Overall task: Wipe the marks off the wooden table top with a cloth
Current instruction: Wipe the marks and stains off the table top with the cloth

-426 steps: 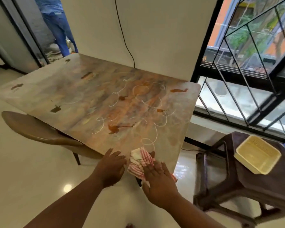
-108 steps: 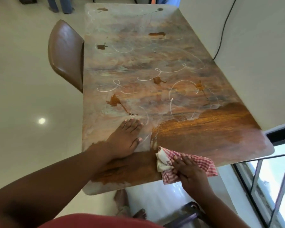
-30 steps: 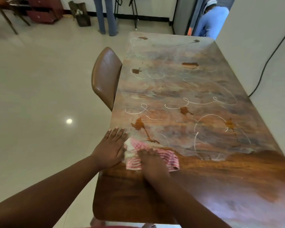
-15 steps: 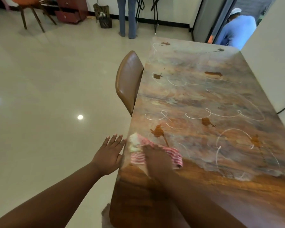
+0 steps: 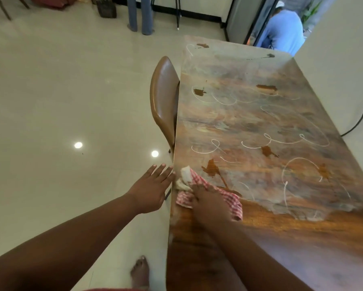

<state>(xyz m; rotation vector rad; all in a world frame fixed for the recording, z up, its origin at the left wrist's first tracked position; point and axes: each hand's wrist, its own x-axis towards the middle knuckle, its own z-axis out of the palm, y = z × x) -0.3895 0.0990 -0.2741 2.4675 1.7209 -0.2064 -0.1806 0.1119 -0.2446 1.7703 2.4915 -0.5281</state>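
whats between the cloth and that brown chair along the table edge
In the head view, only dusty table top with one white looped scribble lies between the cloth and the chair; no objects sit there.

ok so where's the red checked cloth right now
In the head view the red-and-white checked cloth lies near the left edge of the wooden table top, under the right hand, just short of a brown smear.
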